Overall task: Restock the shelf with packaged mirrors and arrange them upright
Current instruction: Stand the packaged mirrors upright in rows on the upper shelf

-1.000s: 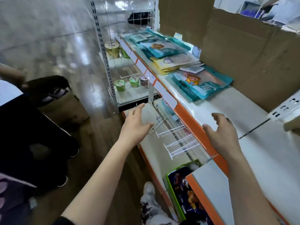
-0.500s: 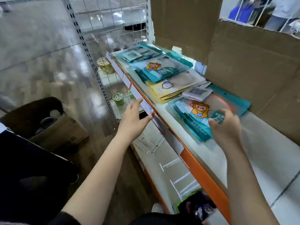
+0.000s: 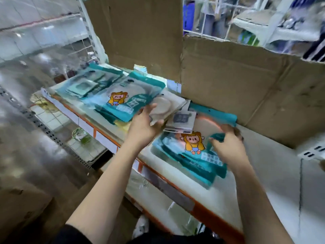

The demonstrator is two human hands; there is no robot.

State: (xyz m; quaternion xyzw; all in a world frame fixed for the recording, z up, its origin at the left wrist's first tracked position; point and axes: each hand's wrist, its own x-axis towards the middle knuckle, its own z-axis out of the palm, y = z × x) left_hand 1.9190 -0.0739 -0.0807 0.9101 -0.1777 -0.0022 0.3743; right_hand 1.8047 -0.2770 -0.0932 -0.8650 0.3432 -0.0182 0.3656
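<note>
Packaged mirrors lie flat in piles on a white shelf (image 3: 260,194) with an orange front edge. A teal pack with a cartoon figure (image 3: 191,154) lies nearest me; my right hand (image 3: 228,147) grips its right edge. My left hand (image 3: 144,124) holds the corner of a pale pack with a round mirror (image 3: 167,106) in the middle pile. A small grey pack (image 3: 182,120) sits between the piles. Another teal cartoon pack (image 3: 126,101) and more teal packs (image 3: 84,85) lie further left.
Brown cardboard sheets (image 3: 237,88) stand along the back of the shelf. A wire-grid rack (image 3: 52,134) with green-lidded cups (image 3: 81,136) is at the left, lower down. A lower shelf (image 3: 158,199) shows beneath the orange edge. A bracket (image 3: 311,152) juts in at the right.
Both hands have moved up and forward onto the packs: the left from the shelf's front edge to the pale pack, the right along the near teal pack to its right edge.
</note>
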